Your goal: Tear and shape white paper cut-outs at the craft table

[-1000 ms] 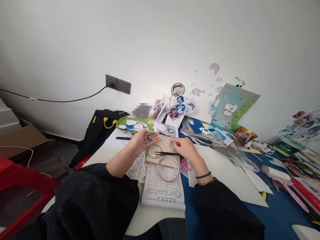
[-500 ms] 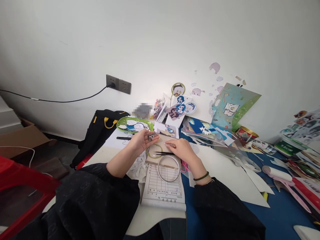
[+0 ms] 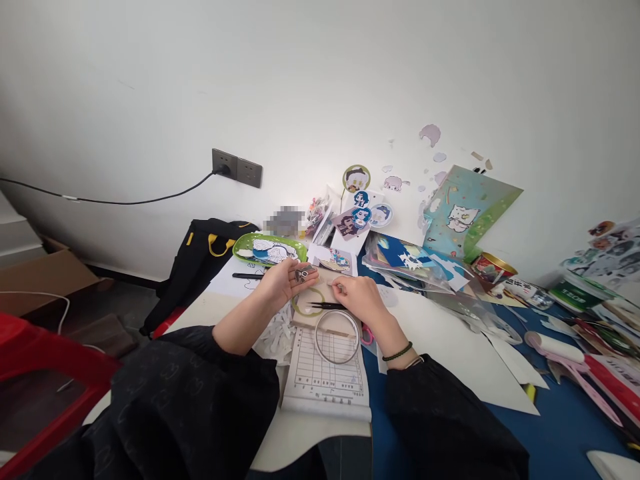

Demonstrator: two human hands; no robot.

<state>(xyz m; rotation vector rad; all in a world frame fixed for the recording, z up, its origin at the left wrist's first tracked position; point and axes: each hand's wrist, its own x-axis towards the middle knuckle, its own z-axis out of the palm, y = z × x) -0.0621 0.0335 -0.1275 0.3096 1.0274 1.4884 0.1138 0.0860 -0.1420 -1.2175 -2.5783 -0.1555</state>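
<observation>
My left hand is turned palm up, with a small dark cutout with pale figures held on its fingers. To the right, my right hand is closed in a pinch; whatever is between its fingertips is too small to make out. Just under it lie black tweezers, resting on a beige board beside a yellow-green ring. A silver-white ring overlaps the board and a printed form pad. Pink scissor handles peek out below my right wrist.
White paper scraps are heaped left of the pad. Beyond my left hand stands a green tray of cutouts, with a black pen nearer. White sheets cover much of the right side. A pink lint roller lies far right.
My right hand has shifted very slightly, its pinched fingertips still near the board. My left hand and the cutout look almost the same.
</observation>
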